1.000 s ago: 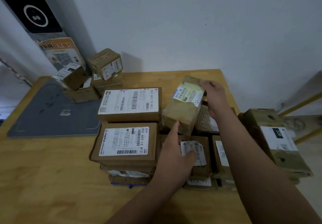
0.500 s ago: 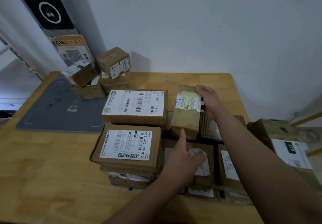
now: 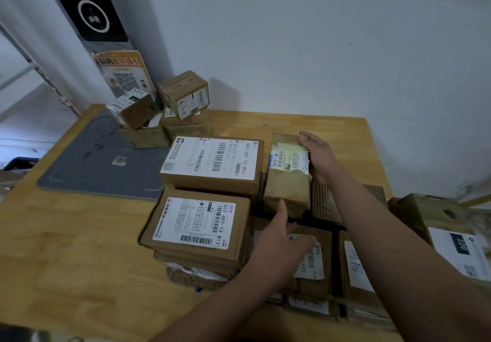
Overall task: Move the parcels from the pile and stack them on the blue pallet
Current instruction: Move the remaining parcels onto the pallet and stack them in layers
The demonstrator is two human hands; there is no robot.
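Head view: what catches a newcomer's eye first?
Both hands work at centre right: the right hand grips the far end of a brown taped parcel, and the left hand touches its near end with a fingertip. Left of it, the rear labelled parcel and front labelled parcel show big white barcode labels. A tumbled pile of small boxes sits back left on the table.

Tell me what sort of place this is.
Probably a parcel pickup or sorting point: labelled cardboard parcels piled on a wooden table, and a QR-code notice propped by the wall behind them.
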